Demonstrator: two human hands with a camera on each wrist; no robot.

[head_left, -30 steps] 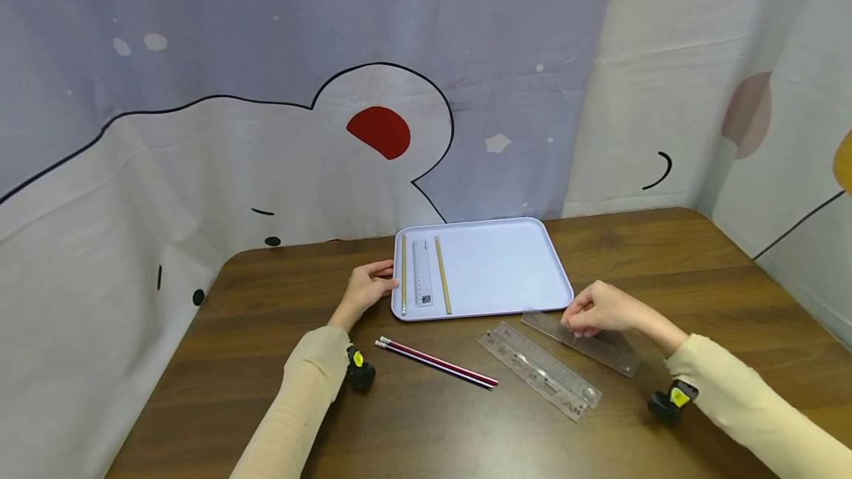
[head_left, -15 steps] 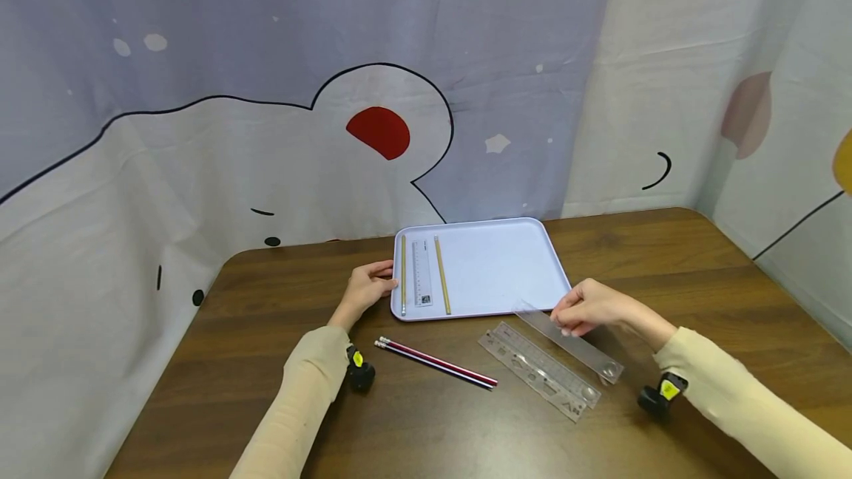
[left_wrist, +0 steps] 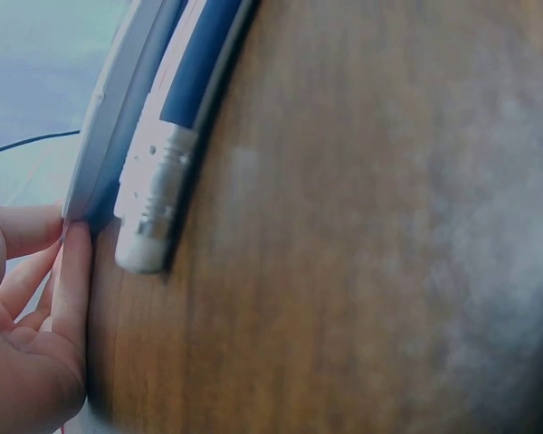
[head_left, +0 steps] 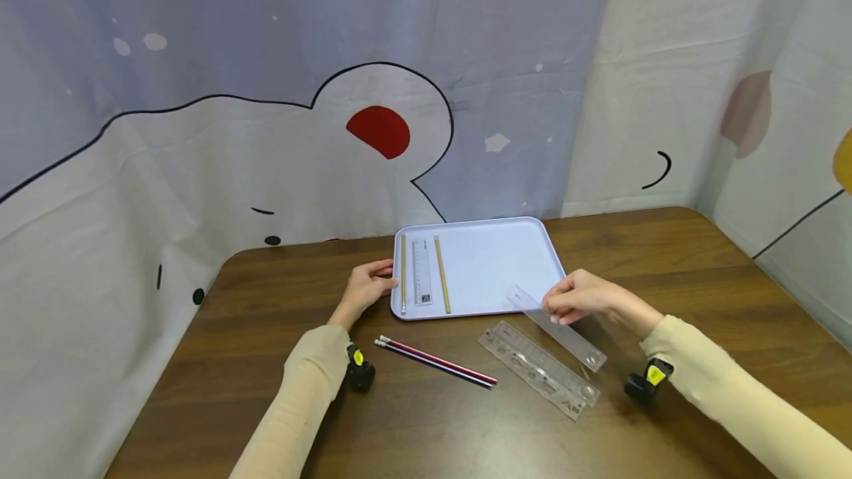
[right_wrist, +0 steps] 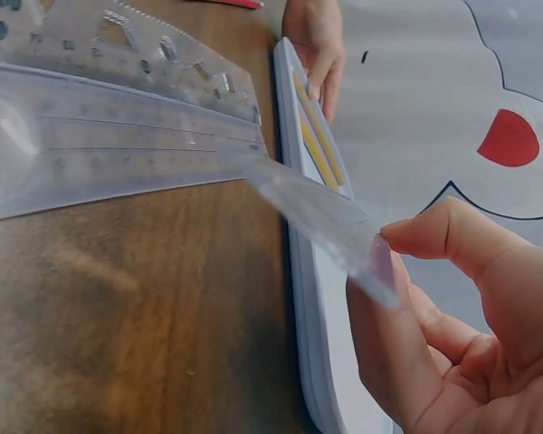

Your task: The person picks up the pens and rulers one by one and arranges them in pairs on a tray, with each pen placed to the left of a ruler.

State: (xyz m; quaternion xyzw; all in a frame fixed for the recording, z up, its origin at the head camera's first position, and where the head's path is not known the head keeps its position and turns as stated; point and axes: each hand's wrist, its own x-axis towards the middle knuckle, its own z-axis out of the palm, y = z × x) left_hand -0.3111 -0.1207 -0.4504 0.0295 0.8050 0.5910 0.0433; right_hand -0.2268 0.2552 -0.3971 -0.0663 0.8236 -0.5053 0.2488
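My right hand pinches a clear plastic ruler between thumb and fingers. The ruler slants over the near right edge of the pale lavender tray, its far end overlapping the tray. In the right wrist view the held ruler appears partly edge-on. At the tray's left side, my left hand holds the rim with thumb and fingers. On the tray lie a yellow pencil, a short clear ruler and another yellow pencil, spaced apart and running front to back.
In front of the tray, a clear ruler and a stencil ruler with cut-out shapes lie side by side on the wooden table. A red pencil and a dark blue pencil lie left of them. A printed curtain hangs behind.
My right hand has moved left, carrying the clear ruler up from the table and partly over the tray's near edge. The left hand has stayed at the tray's rim.
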